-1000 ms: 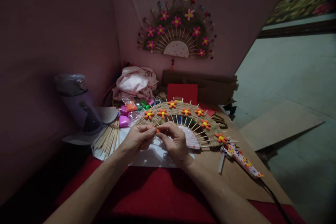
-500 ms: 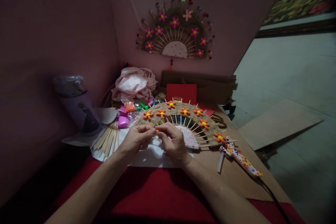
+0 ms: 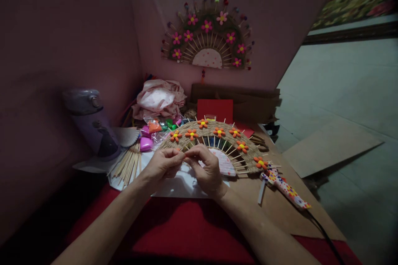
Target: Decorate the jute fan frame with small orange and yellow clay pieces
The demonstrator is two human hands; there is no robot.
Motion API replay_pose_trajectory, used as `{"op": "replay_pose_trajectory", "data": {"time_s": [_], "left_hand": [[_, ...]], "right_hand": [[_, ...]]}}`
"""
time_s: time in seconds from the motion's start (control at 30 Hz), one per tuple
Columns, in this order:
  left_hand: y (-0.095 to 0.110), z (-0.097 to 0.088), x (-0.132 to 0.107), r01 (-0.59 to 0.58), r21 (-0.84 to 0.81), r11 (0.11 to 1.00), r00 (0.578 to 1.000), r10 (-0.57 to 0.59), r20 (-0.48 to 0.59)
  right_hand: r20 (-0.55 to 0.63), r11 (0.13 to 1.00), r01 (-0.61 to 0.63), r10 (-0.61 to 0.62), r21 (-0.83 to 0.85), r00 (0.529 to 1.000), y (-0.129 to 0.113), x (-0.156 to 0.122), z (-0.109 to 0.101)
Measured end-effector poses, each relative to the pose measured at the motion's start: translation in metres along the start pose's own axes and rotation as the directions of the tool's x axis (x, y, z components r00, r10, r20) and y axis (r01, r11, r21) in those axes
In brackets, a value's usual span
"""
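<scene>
My left hand (image 3: 168,163) and my right hand (image 3: 207,170) meet fingertip to fingertip, both closed in a pinch. Between them is a small orange piece of modelling clay, now almost hidden by the fingers. Just beyond lies a half-round fan of woven twine (image 3: 226,126) on thin sticks, with several orange clay flowers (image 3: 241,146) that have yellow centres. A dotted white half-disc (image 3: 225,163) forms its base, partly behind my right hand. White paper (image 3: 183,188) lies under my hands.
A cloth-wrapped glue gun (image 3: 287,189) with a cord lies on brown cardboard (image 3: 267,213) at right. To the left are wooden sticks (image 3: 127,169), a purple bottle (image 3: 99,132) and clay packets (image 3: 146,144). Behind, bunched cloth (image 3: 158,97) and a finished fan (image 3: 207,58) against a pink board.
My fingertips have shifted slightly, and the orange piece that showed between them is now mostly covered. The fan and everything around it have stayed put.
</scene>
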State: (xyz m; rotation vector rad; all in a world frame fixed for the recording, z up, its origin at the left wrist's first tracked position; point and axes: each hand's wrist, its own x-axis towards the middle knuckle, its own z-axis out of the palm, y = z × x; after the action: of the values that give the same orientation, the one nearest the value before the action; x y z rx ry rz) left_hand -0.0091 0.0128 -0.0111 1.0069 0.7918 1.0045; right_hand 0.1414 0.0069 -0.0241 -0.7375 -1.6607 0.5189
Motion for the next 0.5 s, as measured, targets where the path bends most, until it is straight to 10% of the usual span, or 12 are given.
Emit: {"op": "replay_pose_trajectory", "data": {"time_s": [0.5], "left_hand": [[0.0017, 0.0013, -0.0010, -0.028, 0.016, 0.999, 0.999, 0.028, -0.028]], "right_hand": [[0.007, 1.000, -0.006, 0.006, -0.014, 1.000, 0.0011, -0.0012, -0.0003]]}}
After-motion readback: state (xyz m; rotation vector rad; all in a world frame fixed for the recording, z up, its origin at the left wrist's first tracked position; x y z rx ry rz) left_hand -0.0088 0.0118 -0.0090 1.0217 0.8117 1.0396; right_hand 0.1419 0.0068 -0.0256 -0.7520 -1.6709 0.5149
